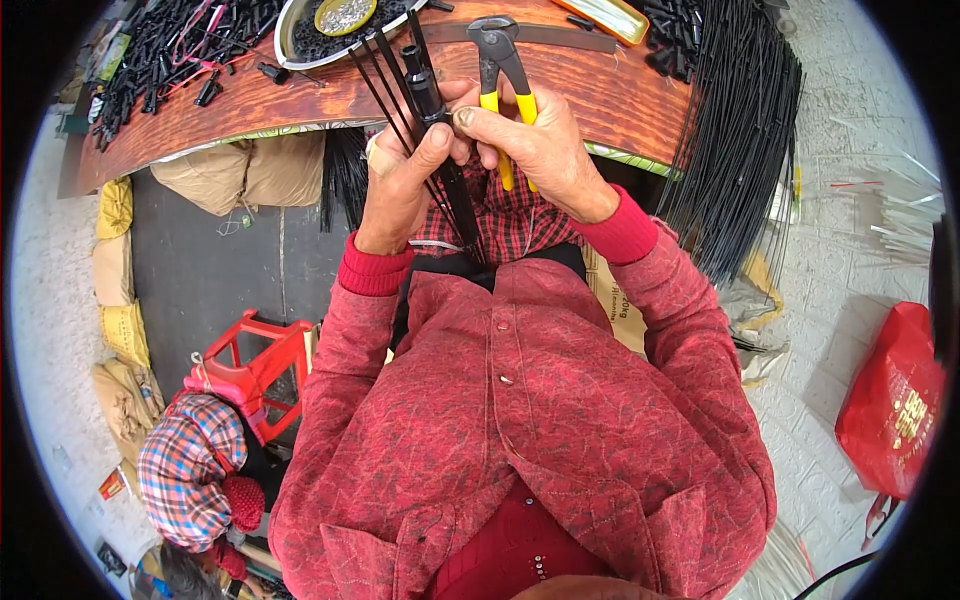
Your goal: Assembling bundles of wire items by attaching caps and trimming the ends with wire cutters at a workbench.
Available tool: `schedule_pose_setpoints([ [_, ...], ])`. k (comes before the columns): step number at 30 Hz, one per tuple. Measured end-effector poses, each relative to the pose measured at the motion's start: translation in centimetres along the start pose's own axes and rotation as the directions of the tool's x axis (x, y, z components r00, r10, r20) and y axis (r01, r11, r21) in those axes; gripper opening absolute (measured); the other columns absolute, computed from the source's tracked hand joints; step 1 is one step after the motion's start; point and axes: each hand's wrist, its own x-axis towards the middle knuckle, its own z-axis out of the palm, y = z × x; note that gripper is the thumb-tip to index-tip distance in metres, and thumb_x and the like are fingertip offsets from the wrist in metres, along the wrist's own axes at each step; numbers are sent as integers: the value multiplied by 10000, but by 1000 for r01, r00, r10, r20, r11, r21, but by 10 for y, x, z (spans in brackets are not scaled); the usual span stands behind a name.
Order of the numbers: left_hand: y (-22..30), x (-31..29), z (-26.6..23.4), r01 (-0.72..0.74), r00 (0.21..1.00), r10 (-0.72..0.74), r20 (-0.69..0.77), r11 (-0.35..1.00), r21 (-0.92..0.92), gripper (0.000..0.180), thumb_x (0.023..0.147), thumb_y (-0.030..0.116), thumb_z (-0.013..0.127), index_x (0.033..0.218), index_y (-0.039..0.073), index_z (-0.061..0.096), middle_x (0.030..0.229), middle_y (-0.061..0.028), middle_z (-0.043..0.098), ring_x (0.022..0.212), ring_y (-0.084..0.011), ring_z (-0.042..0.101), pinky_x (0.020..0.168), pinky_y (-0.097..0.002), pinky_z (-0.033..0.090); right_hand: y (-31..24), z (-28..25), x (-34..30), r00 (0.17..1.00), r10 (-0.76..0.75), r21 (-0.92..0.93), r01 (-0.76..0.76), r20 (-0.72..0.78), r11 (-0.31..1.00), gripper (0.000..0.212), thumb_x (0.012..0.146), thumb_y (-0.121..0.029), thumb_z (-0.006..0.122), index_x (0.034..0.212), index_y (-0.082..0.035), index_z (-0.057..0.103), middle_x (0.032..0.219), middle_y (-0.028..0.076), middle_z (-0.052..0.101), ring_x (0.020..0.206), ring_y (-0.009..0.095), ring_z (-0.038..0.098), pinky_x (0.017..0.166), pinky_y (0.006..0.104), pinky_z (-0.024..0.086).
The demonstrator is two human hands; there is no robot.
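My left hand (395,190) is closed around a black umbrella frame (427,95), a tubular black collar with thin dark ribs fanning above and below it. Held upright over my lap, the frame's lower end reaches down to the checked red cloth (510,215). My right hand (550,140) grips end-cutting pliers (496,60) with yellow handles, jaws upward. Its thumb and fingertips also meet the left fingers at the collar, where they pinch something too small to make out.
Ahead is a wooden table (600,100) with heaps of black plastic parts (190,45). A metal basin (290,40) of black parts bears a yellow dish (345,15) of small metal pieces. Long black rods (745,130) hang off the right side. A red stool (265,365) and another person (195,465) are lower left.
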Motion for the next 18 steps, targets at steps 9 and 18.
schedule_pose_setpoints([
  [9,1,1,1,1,1000,-1,5,1000,-16,478,947,270,647,1310,-19,531,835,13,581,775,-75,513,764,-240,429,-4,1,-1,1000,12,34,-13,16,999,166,935,-191,627,982,-32,640,749,13,635,608,54,547,549,202,438],
  [18,-1,0,-1,13,1000,-13,15,1000,-10,470,951,254,644,1320,-11,522,885,5,606,789,-69,536,772,-233,440,-5,6,0,999,-33,62,35,-29,998,169,928,-154,637,1019,-12,638,744,14,628,622,53,559,564,205,452],
])
